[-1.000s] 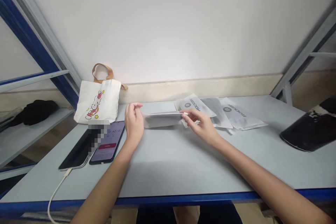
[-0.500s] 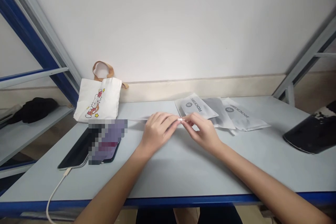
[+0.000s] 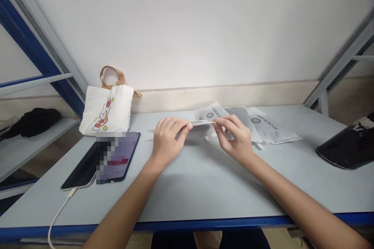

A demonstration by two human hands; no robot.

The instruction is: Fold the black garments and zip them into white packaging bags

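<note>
Between my left hand (image 3: 171, 140) and my right hand (image 3: 236, 138) is a flat white pouch (image 3: 201, 123), seen nearly edge-on and held by its ends. The fingertips of both hands press on it. Behind my right hand lie several grey-and-white pouches printed "ROCKER" (image 3: 270, 126), overlapping one another, and my right hand partly hides them.
A white tote bag with tan handles (image 3: 109, 109) stands at the table's back left. In front of it lie a black phone with a white cable (image 3: 82, 167) and a second phone (image 3: 125, 155), partly pixelated. A dark object (image 3: 347, 144) sits at the right edge.
My hands have moved slightly apart, and the white pouch now shows between them, raised and nearly edge-on. Earlier my fingers pinched close together around a small white tip.
</note>
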